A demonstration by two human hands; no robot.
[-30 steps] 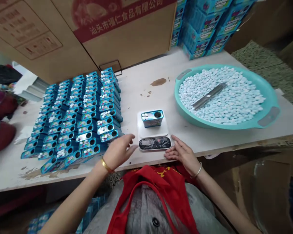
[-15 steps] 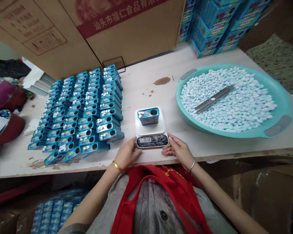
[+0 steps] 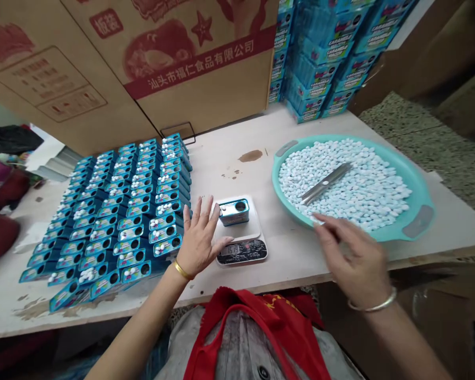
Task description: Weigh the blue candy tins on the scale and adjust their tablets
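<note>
White plastic is forming the scale (image 3: 243, 231), which is standing near the middle of the table (image 3: 221, 145), and one blue tin (image 3: 236, 216) is sitting upright on its plate. Digits are showing on its dark front panel (image 3: 257, 250). The left hand (image 3: 197, 240) is hovering just left of the tin, holding its fingers spread wide and gripping nothing; its thumb is pointing right, towards the panel. The right hand (image 3: 358, 261) is hanging over the near rim of the green bowl (image 3: 421, 184), with thumb and forefinger nearly meeting in a narrow pinch; I cannot tell whether it is holding anything. White pellets (image 3: 368, 192) are filling much of the bowl, and a metal scoop (image 3: 326, 183) is lying across them, slanting from near left to far right. More tins (image 3: 114, 211) are standing in close rows on the left, many bearing pellets on their tops. Cardboard is rising behind these rows as a large carton (image 3: 206, 84), and blue packs (image 3: 319, 68) are standing stacked to its right, beyond the bowl.
</note>
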